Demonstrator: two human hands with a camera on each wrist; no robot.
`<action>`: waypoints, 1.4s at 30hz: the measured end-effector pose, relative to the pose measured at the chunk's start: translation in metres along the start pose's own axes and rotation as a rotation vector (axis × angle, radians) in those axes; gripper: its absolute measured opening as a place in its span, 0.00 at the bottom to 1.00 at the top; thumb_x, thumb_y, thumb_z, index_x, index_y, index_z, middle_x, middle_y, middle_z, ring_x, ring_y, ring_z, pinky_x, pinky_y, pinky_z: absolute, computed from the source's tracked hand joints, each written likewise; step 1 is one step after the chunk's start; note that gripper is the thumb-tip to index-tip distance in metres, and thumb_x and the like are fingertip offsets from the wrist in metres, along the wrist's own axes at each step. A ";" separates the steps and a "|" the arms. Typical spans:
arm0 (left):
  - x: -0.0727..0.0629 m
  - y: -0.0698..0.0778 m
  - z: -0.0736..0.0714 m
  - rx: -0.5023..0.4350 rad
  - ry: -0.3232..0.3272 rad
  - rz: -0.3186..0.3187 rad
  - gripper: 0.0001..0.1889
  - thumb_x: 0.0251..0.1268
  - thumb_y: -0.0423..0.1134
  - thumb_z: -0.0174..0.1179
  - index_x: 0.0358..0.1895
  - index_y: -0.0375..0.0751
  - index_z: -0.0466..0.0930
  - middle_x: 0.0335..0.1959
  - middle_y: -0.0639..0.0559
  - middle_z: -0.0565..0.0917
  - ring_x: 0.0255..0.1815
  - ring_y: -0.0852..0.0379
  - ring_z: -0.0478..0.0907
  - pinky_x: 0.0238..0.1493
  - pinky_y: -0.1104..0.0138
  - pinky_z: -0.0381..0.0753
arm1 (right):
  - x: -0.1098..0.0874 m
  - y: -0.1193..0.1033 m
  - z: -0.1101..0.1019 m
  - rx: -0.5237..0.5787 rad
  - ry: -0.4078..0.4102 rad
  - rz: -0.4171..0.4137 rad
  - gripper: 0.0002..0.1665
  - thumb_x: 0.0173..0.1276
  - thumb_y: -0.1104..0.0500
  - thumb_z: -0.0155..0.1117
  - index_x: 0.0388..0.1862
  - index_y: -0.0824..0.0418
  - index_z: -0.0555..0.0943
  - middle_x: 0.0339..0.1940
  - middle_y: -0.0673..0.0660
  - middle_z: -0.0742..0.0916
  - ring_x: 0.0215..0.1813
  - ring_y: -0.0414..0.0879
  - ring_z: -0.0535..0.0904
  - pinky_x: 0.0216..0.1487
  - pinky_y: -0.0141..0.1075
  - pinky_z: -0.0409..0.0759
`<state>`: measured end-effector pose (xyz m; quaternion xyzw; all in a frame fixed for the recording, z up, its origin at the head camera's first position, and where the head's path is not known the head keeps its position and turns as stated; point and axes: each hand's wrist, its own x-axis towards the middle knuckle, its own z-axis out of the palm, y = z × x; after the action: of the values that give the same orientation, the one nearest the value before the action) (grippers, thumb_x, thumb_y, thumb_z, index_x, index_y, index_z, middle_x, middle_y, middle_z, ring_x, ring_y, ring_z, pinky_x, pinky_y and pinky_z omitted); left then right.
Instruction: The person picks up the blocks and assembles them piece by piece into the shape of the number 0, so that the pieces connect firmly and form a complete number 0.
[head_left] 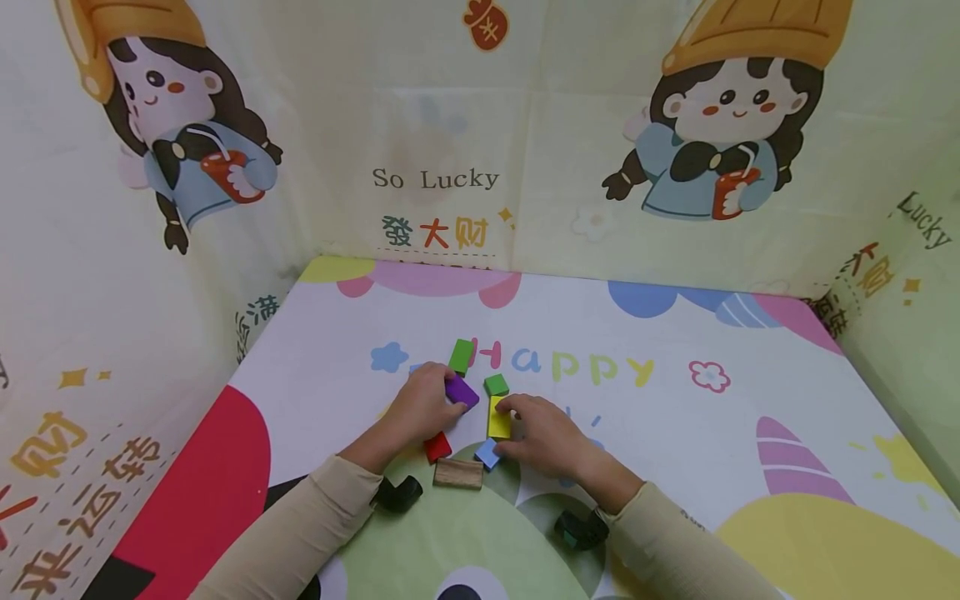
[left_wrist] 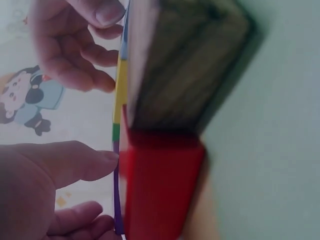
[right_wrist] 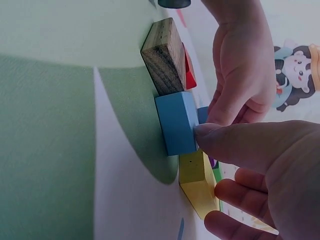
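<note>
My left hand point(head_left: 422, 407) pinches a purple block point(head_left: 462, 392) between thumb and fingers on the mat. My right hand point(head_left: 549, 437) lies beside a yellow block point(head_left: 498, 418), its fingertips touching that block's right side. The right thumb rests against a blue block point(right_wrist: 177, 122), seen closely in the right wrist view. A brown wooden block point(head_left: 458, 473) lies at the near side, between the blue block and a red block point(head_left: 437, 447). Beyond the yellow block sits a small green block point(head_left: 496, 385). A longer green block point(head_left: 461, 357) lies past the purple one.
The blocks form a rough ring on a printed mat point(head_left: 675, 442) with "Happy" lettering. Printed cloth walls point(head_left: 555, 167) stand behind and at both sides. A black wrist device point(head_left: 399, 494) sits at the left cuff and another black device point(head_left: 582, 530) at the right.
</note>
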<state>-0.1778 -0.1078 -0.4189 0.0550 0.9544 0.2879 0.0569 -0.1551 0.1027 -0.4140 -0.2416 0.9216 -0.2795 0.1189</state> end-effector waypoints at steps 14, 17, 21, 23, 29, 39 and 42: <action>0.009 -0.013 -0.012 -0.026 -0.133 0.034 0.29 0.60 0.39 0.72 0.62 0.31 0.73 0.56 0.40 0.76 0.53 0.48 0.74 0.51 0.60 0.81 | 0.001 -0.001 0.000 0.008 0.008 -0.012 0.28 0.61 0.55 0.76 0.58 0.62 0.79 0.55 0.57 0.83 0.54 0.54 0.78 0.58 0.50 0.77; 0.010 -0.015 -0.014 -0.020 -0.161 0.048 0.30 0.60 0.38 0.71 0.64 0.32 0.72 0.57 0.41 0.75 0.54 0.48 0.72 0.54 0.59 0.80 | 0.001 -0.001 0.001 0.015 0.009 -0.007 0.28 0.61 0.55 0.76 0.58 0.62 0.79 0.55 0.57 0.83 0.54 0.54 0.79 0.57 0.50 0.77; 0.012 -0.017 -0.015 0.000 -0.182 0.072 0.30 0.60 0.36 0.71 0.64 0.32 0.72 0.58 0.42 0.75 0.56 0.48 0.71 0.57 0.58 0.78 | 0.001 0.000 0.001 0.014 0.008 -0.005 0.28 0.61 0.54 0.76 0.57 0.62 0.79 0.54 0.57 0.83 0.54 0.54 0.79 0.57 0.50 0.77; 0.013 -0.017 -0.015 0.010 -0.187 0.089 0.29 0.60 0.36 0.70 0.64 0.33 0.72 0.58 0.42 0.75 0.57 0.47 0.71 0.58 0.57 0.77 | 0.000 0.000 0.001 0.006 0.008 -0.002 0.28 0.61 0.54 0.76 0.57 0.62 0.79 0.54 0.56 0.83 0.54 0.54 0.79 0.57 0.50 0.77; 0.015 -0.016 -0.012 0.024 -0.184 0.111 0.28 0.60 0.39 0.72 0.62 0.35 0.74 0.55 0.43 0.76 0.56 0.47 0.70 0.52 0.59 0.80 | 0.001 0.001 0.002 0.007 0.010 0.019 0.27 0.60 0.54 0.77 0.57 0.60 0.79 0.55 0.56 0.83 0.54 0.53 0.79 0.57 0.49 0.77; 0.017 -0.018 -0.023 0.007 -0.256 0.126 0.25 0.61 0.35 0.70 0.61 0.37 0.75 0.60 0.43 0.75 0.60 0.47 0.71 0.57 0.57 0.78 | 0.001 0.000 0.000 0.008 0.006 0.012 0.27 0.61 0.54 0.76 0.57 0.60 0.79 0.55 0.55 0.83 0.54 0.53 0.79 0.57 0.49 0.77; 0.019 -0.018 -0.027 0.024 -0.284 0.129 0.24 0.63 0.34 0.69 0.62 0.39 0.75 0.61 0.43 0.75 0.61 0.47 0.71 0.59 0.56 0.76 | 0.001 -0.001 -0.001 0.009 0.004 0.012 0.27 0.61 0.54 0.76 0.57 0.60 0.79 0.55 0.55 0.83 0.54 0.53 0.78 0.57 0.49 0.77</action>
<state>-0.2019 -0.1343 -0.4078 0.1569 0.9346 0.2689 0.1720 -0.1556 0.1023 -0.4129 -0.2351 0.9219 -0.2834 0.1200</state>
